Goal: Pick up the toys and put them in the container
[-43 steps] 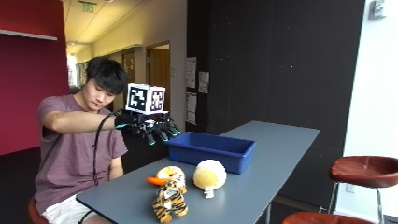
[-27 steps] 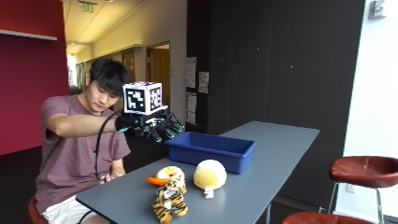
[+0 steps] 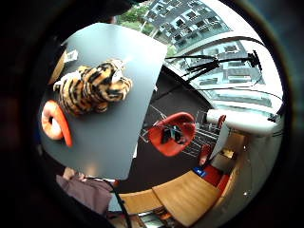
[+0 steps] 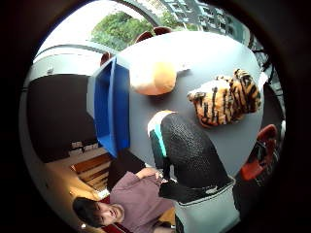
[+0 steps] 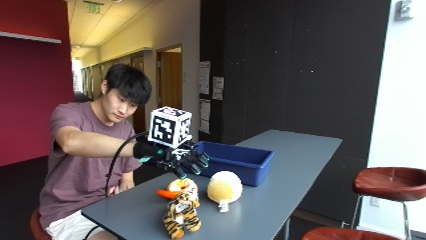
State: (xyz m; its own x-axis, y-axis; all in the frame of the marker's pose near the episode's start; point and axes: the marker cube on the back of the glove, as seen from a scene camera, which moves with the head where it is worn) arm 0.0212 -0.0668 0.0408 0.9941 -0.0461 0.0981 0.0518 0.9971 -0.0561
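Grey table (image 5: 293, 170) carries three soft toys, striped tiger (image 5: 181, 215), orange-beaked duck (image 5: 178, 187) and yellow plush (image 5: 224, 187), outside the blue plastic container (image 5: 234, 160) at their 12 o'clock; the gloved right hand (image 5: 174, 159), grip released, hovers above, nothing binned yet.

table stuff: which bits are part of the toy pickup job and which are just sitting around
Part of the job:
- tiger toy
- duck toy
- yellow plush toy
- blue container
- gloved right hand, hovering above the toys, holding nothing

Just there:
- grey table
- red stools
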